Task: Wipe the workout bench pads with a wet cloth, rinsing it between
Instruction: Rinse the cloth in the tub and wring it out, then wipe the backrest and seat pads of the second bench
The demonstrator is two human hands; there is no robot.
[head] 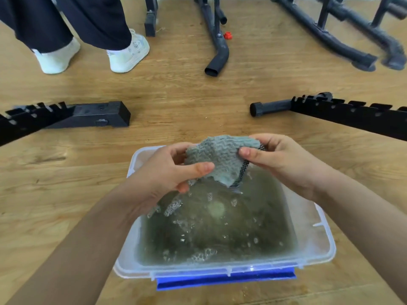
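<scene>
A grey textured cloth (220, 157) hangs just above a clear plastic tub (317, 256) filled with murky, bubbly water. My left hand (167, 172) grips the cloth's left side, thumb on top. Its right side is pinched by my right hand (277, 159), where a dark mesh backing shows. The cloth's lower corner dips toward the water. No bench pads are in sight.
The tub stands on a wooden floor, with a blue clip at its near edge (224, 280). Black bench frame rails lie left (66, 117) and right (343, 111). Another person's legs and white shoes (127, 53) stand at the far left. More black frame tubes (217, 40) stand behind.
</scene>
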